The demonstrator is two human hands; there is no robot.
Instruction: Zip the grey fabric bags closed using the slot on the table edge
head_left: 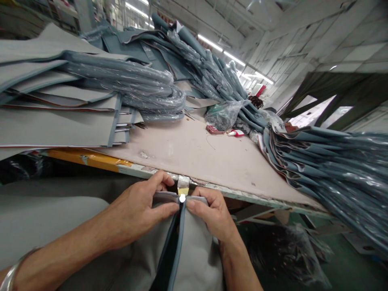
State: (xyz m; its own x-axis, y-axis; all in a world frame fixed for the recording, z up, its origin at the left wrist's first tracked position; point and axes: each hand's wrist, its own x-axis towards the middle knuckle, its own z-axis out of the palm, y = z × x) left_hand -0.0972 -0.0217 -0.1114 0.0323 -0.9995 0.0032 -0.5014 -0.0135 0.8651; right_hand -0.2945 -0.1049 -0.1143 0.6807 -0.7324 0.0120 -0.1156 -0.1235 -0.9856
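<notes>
A large grey sheet piece (198, 250), smooth like coated fabric or leather, hangs over my lap below the table edge. Its blue-grey bound edges (179, 238) part in a dark slit down the middle. My left hand (138, 208) pinches the top edge left of the slit, thumb in front and fingers behind. On the other side, my right hand (212, 208) grips the top edge between thumb and curled fingers. Between both thumbs sits a small bright white round piece (182, 198), just under a strip of yellow and clear tape (183, 186) on the table edge.
Stacked grey panels (57, 125) and plastic-wrapped blue-grey bundles (130, 89) fill the table's left and back. More folded pieces (327, 169) hang over its right side. A red-and-white small bottle (235, 133) lies on the beige tabletop (182, 141). Clear plastic (303, 250) lies below right.
</notes>
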